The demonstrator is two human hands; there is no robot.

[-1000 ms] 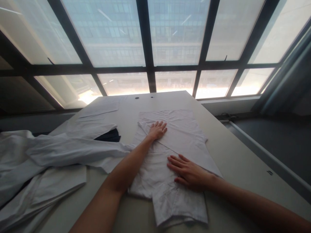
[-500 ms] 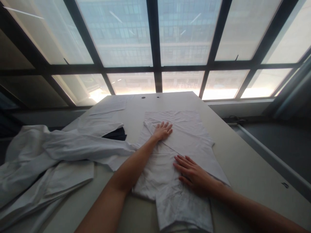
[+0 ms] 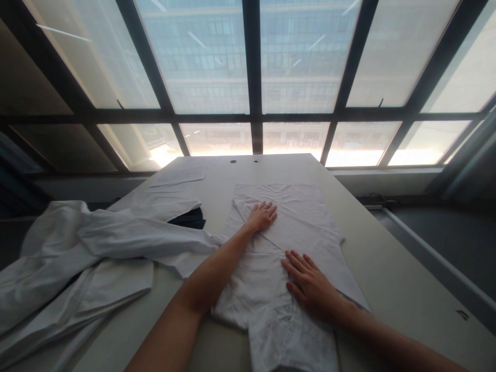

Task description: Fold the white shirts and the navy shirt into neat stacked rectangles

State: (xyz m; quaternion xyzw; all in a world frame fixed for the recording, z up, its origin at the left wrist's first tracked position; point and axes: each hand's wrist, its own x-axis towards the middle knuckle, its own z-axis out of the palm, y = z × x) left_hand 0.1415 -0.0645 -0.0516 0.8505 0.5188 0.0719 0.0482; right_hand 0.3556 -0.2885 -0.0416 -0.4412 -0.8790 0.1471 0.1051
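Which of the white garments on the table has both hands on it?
The flat, folded garment mid-table: left hand and right hand lie open on it. The crumpled heap at left has none.

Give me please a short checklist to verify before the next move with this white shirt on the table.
1. Left hand flat on the white shirt: ok.
2. Right hand flat on the shirt too: ok.
3. Cloth smooth: not ok, wrinkles near the right hand.
4. Shirt wholly on the table: cannot tell, its near hem leaves the picture.
5. Pile of white garments apart from the shirt: not ok, a sleeve reaches its left edge.
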